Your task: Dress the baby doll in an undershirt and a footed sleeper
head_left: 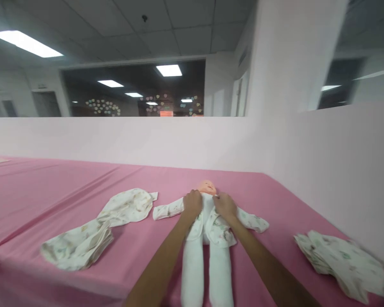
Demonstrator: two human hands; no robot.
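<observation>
A baby doll (207,186) lies on its back on the pink sheet, its head toward the far wall and its white-covered legs toward me. It wears a white printed baby jacket (219,230), open down the front over a white body, with both sleeves spread out sideways. Near the doll's neck, my left hand (193,202) is closed on the jacket's left front edge. My right hand (225,205) pinches the opposite edge by the collar. The fingertips are partly hidden.
Left of the doll lie a printed white bib-like cloth (128,207) and a folded printed cloth (78,245). More folded printed cloth (342,260) rests at the right. The pink sheet (141,256) covers the table, bordered by a white wall (115,138) behind and on the right.
</observation>
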